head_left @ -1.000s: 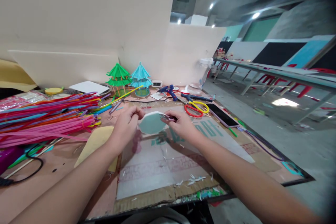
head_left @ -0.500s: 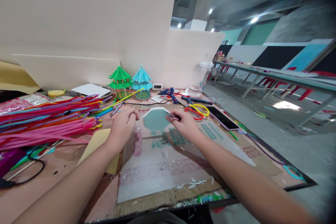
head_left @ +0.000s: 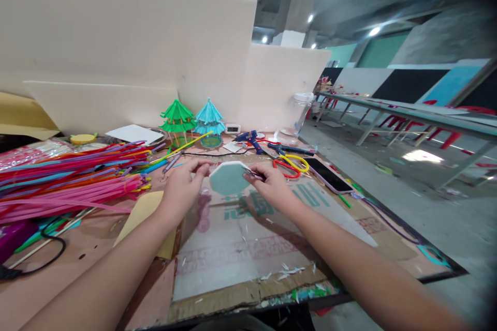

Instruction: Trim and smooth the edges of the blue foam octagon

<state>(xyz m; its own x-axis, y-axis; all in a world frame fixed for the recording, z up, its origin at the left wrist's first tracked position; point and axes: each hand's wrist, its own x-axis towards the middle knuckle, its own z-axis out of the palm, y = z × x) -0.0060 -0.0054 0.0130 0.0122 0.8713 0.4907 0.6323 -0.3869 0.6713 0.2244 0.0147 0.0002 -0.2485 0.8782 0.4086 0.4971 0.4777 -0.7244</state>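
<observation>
A pale green octagonal piece [head_left: 229, 178] with a white rim is held tilted above the work sheet, between my two hands. My left hand [head_left: 186, 181] is closed, its thumb and forefinger pinching at the left edge of the piece. My right hand [head_left: 271, 184] is shut on a thin dark metal tool [head_left: 252, 172] that looks like tweezers, its tips against the right edge of the piece. Most of the tool is hidden by my fingers. Under both hands lies a translucent sheet [head_left: 217, 261] over printed cardboard.
Bundled pipe cleaners [head_left: 73, 181] lie at the left. Behind stand a green tiered roof model [head_left: 177, 116] and a blue one [head_left: 209, 116]. A glue gun [head_left: 250, 139], scissors [head_left: 289, 164], a phone [head_left: 330, 175] and a clear jar [head_left: 297, 114] are at the back right.
The octagonal piece has shifted slightly left and tilted. My left hand's fingertips have moved right and now meet its left edge. My right hand keeps its grip on the tool.
</observation>
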